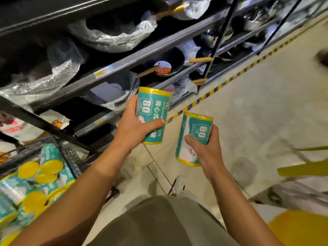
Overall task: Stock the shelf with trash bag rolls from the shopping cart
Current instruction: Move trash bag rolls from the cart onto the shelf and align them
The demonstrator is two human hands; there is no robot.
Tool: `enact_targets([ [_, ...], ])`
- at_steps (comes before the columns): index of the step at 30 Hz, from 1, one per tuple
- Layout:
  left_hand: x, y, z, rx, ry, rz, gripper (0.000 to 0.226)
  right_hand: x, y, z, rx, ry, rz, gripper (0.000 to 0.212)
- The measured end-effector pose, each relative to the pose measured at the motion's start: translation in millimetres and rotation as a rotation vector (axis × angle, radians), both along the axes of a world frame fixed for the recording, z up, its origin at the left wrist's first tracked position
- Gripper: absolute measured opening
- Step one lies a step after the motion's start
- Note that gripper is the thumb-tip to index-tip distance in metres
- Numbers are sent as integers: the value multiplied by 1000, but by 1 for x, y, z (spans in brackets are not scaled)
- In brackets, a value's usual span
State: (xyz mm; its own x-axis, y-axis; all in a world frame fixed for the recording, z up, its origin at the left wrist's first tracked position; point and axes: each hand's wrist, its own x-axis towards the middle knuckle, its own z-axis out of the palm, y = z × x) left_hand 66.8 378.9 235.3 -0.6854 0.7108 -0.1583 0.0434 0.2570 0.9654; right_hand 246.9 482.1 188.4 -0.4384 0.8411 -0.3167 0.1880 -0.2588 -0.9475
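- Two trash bag rolls are held above the floor: left hand (136, 125) grips one roll (152, 115), right hand (204, 148) grips the other roll (193, 139).
- Slick wrappers could slip and drop.
- Shelf (113, 66) looks crowded with pans; more rolls wait in the cart (71, 155).

The shopping cart (71, 157) is cut off at left; a yellow object (301, 228) blurs bottom right.

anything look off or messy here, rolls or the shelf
Nothing looks damaged or spilled. The left hand and right hand each grip an intact trash bag roll. The only untidy spot is the cart at lower left, where rolls lie jumbled at mixed angles.
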Motion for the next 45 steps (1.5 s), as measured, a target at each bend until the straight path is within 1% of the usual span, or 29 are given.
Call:
enact_targets([
  [5, 9, 54, 2, -6, -13, 41, 71, -1, 70, 7, 5, -27, 39, 59],
  [9, -1, 83, 1, -31, -35, 98, 73, -26, 118, 17, 36, -28, 109, 58],
  [13, -24, 112, -4, -12, -65, 181, 75, -66, 164, 28, 103, -19, 212, 57],
  [16, -48, 140, -7, 30, -96, 238, 75, -103, 202, 41, 168, 19, 287, 62],
  [19, -78, 174, -7, 64, -100, 250, 79, -142, 239, 54, 244, 43, 356, 68],
  [22, -111, 212, -1, 104, -99, 249, 80, -174, 274, 63, 285, 64, 373, 67],
  [25, -144, 251, 13, 139, -110, 212, 71, -197, 303, 72, 291, 81, 347, 68],
  [28, -173, 291, 32, 159, -72, 141, 65, -212, 329, 78, 279, 110, 285, 73],
  [33, -204, 356, 63, 166, 21, 71, 70, -229, 371, 86, 289, 141, 165, 75],
  [38, -230, 424, 89, 203, 106, 54, 60, -255, 424, 102, 346, 192, 88, 75],
  [41, -249, 465, 99, 253, 161, 97, 66, -273, 462, 113, 395, 234, 81, 71],
  [45, -279, 522, 111, 290, 292, 186, 80, -299, 513, 128, 451, 286, 89, 70],
])
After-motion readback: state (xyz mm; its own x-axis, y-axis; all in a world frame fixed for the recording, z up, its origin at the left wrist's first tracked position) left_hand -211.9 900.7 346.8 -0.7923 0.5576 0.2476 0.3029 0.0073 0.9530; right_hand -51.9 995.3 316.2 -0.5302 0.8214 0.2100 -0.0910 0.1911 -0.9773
